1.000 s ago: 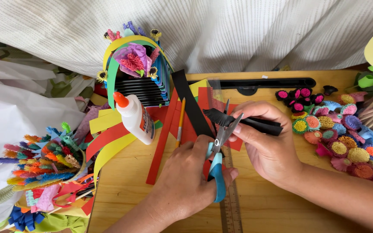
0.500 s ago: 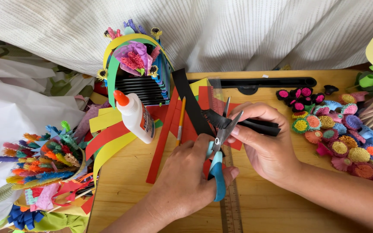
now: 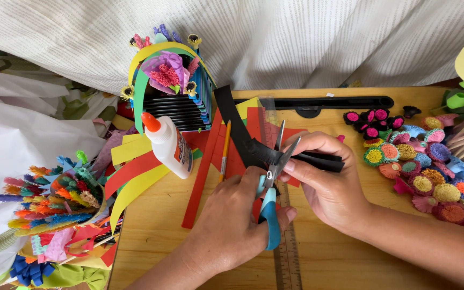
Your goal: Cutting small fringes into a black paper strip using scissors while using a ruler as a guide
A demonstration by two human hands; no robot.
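A pale striped cloth hangs behind a wooden tabletop (image 3: 350, 263) crowded with craft paper. At the back stands a small paper basket (image 3: 175, 91) with a yellow and green arched handle; pink and purple paper flowers fill its top, and its side is built of stacked black strips. At the left edge another holder (image 3: 55, 204) is crammed with fringed paper strips in many colours, though its own walls are hard to make out under them. A glue bottle (image 3: 168, 146) with an orange cap lies tilted on loose red, yellow and green strips (image 3: 135, 172).

The left hand (image 3: 232, 225) works a pair of blue-handled scissors (image 3: 271, 207), fingers through the loops, so its grip is closed around the handles; the blades stand parted, pointing away from the person. The right hand (image 3: 323, 182) pinches a black paper strip (image 3: 243, 134) between thumb and fingertips, just beside the blades. The strip is long, matte and narrow, running from the basket toward the right hand, where a doubled end sticks out to the right.

A ruler (image 3: 288, 258) lies under the hands, partly covered. Rolled paper flowers (image 3: 425, 177) heap at the right, cut off by the frame. Where the blades meet the strip is hidden by fingers.
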